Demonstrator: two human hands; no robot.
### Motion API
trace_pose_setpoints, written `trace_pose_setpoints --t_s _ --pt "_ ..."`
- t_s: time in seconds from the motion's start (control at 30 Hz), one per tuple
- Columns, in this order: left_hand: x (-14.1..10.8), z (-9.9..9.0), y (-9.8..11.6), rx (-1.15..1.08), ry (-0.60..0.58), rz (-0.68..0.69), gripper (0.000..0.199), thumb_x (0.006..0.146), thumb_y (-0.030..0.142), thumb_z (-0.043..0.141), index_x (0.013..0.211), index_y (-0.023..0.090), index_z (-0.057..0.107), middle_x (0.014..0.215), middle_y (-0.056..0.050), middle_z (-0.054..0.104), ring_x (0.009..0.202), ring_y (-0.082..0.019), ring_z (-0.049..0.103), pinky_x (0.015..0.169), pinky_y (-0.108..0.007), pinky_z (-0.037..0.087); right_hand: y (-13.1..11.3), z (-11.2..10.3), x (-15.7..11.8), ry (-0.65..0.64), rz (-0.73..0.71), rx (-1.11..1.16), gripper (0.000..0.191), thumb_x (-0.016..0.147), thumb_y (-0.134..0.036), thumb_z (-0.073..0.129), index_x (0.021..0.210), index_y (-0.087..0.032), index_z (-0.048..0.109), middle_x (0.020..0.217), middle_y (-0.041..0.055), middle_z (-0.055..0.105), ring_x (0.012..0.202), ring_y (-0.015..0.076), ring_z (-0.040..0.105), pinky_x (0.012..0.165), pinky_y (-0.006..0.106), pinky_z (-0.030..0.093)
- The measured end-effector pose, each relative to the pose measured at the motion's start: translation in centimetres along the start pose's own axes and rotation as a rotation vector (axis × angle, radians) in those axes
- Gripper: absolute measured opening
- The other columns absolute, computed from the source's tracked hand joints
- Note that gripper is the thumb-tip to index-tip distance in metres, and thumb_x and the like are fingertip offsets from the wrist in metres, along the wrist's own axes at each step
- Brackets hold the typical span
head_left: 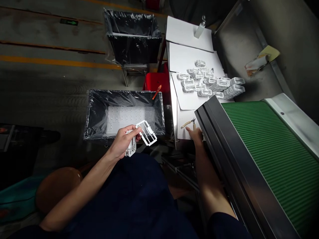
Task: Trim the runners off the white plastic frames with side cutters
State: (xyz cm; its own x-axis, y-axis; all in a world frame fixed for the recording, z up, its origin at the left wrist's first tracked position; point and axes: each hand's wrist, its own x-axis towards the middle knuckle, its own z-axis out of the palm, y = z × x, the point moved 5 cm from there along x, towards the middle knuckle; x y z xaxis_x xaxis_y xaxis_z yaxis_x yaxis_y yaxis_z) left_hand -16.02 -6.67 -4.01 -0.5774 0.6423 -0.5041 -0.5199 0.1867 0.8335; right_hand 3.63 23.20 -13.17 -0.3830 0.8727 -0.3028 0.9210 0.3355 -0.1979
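My left hand [124,140] is closed on several white plastic frames; one frame [147,133] sticks out between thumb and fingers, the others hang below the palm. Behind it lies a black bin [96,114] lined with clear plastic, with rows of white pieces on its bottom. At the table's near edge, my right hand [195,133] touches the handles of small pliers [188,123]; its fingers are partly hidden, and whether they close on the handle cannot be made out. Stacks of white frames [220,84] stand on the white sheets farther back.
A green ribbed conveyor [269,142] with a dark metal side rises right beside my right arm. Another lined bin [136,48] stands farther back, near a red box [156,79]. A small bottle [200,29] is on the table's far end. A round stool [58,187] sits at lower left.
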Motion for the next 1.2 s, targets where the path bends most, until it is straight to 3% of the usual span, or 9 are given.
trace_pose_setpoints --t_s 0.17,0.27,0.33,0.4,0.47,0.57,0.77,1.1,1.2 --pt "0.1 0.5 0.2 0.043 -0.033 0.006 0.026 0.074 0.039 0.069 0.074 0.014 0.064 0.071 -0.002 0.061 0.063 -0.011 0.053 0.059 -0.019 0.041 -0.9 0.1 -0.3 0.023 0.221 0.19 0.083 0.078 -0.058 0.052 0.128 0.006 0.039 0.123 0.0394 0.043 0.121 0.0455 0.039 0.091 0.052 0.036" --pt "0.0 0.6 0.7 0.062 -0.039 0.017 0.026 0.075 0.039 0.069 0.072 0.014 0.062 0.071 -0.002 0.061 0.064 -0.012 0.054 0.061 -0.02 0.042 -4.1 -0.7 -1.2 0.042 0.156 0.328 0.073 0.082 -0.053 0.05 0.129 0.001 0.04 0.129 0.0349 0.04 0.127 0.0423 0.032 0.095 0.053 0.033" --pt "0.1 0.5 0.9 0.066 -0.044 0.026 0.026 0.075 0.039 0.068 0.07 0.015 0.061 0.07 -0.001 0.06 0.063 -0.012 0.054 0.06 -0.02 0.042 -6.9 -1.2 -3.0 0.01 0.029 0.427 0.059 0.085 -0.052 0.045 0.125 -0.007 0.047 0.127 0.0251 0.048 0.123 0.0331 0.041 0.094 0.045 0.038" --pt "0.3 0.4 1.0 0.07 -0.049 0.025 0.027 0.075 0.04 0.068 0.069 0.015 0.059 0.067 -0.001 0.058 0.061 -0.011 0.053 0.058 -0.02 0.042 -9.8 -1.3 -6.2 -0.152 -0.151 0.589 0.05 0.085 -0.053 0.045 0.115 -0.014 0.056 0.113 0.0147 0.061 0.106 0.0237 0.057 0.086 0.036 0.046" --pt "0.5 0.3 0.8 0.072 -0.063 0.011 0.028 0.075 0.04 0.068 0.069 0.015 0.059 0.066 0.0 0.058 0.058 -0.011 0.052 0.055 -0.02 0.041 -12.5 -0.9 -10.3 -0.466 -0.334 0.857 0.044 0.082 -0.052 0.052 0.109 -0.018 0.058 0.096 0.0077 0.067 0.087 0.0181 0.064 0.076 0.031 0.05" --pt "0.8 0.5 0.3 0.085 -0.11 -0.02 0.029 0.076 0.042 0.066 0.07 0.015 0.058 0.062 0.0 0.056 0.054 -0.011 0.052 0.051 -0.02 0.041 -14.9 -0.8 -15.7 -0.825 -0.397 1.221 0.044 0.073 -0.039 0.069 0.11 -0.02 0.054 0.081 0.0016 0.067 0.074 0.0152 0.065 0.07 0.029 0.052" --pt "1.0 1.8 0.0 0.187 -0.179 -0.002 0.03 0.079 0.045 0.061 0.074 0.015 0.06 0.059 0.001 0.053 0.049 -0.01 0.049 0.044 -0.019 0.036 -15.9 -0.3 -18.4 -0.791 -0.22 1.408 0.045 0.067 -0.028 0.076 0.102 -0.022 0.048 0.063 -0.0057 0.062 0.056 0.0137 0.064 0.054 0.025 0.052" --pt "1.2 2.8 0.5 0.282 -0.253 0.018 0.031 0.08 0.044 0.06 0.074 0.014 0.058 0.064 0.0 0.056 0.051 -0.01 0.049 0.045 -0.019 0.035 -15.3 0.1 -19.6 -0.882 -0.251 1.543 0.053 0.081 -0.04 0.062 0.125 -0.023 0.039 0.077 0.0018 0.069 0.07 0.0182 0.069 0.062 0.027 0.053" --pt "1.3 2.9 0.4 0.28 -0.282 0.004 0.03 0.08 0.044 0.06 0.071 0.015 0.055 0.061 0.001 0.054 0.051 -0.011 0.048 0.046 -0.019 0.036 -14.7 0.2 -19.3 -0.836 -0.223 1.531 0.052 0.08 -0.04 0.063 0.124 -0.02 0.043 0.077 0.002 0.069 0.07 0.0178 0.069 0.062 0.026 0.053"
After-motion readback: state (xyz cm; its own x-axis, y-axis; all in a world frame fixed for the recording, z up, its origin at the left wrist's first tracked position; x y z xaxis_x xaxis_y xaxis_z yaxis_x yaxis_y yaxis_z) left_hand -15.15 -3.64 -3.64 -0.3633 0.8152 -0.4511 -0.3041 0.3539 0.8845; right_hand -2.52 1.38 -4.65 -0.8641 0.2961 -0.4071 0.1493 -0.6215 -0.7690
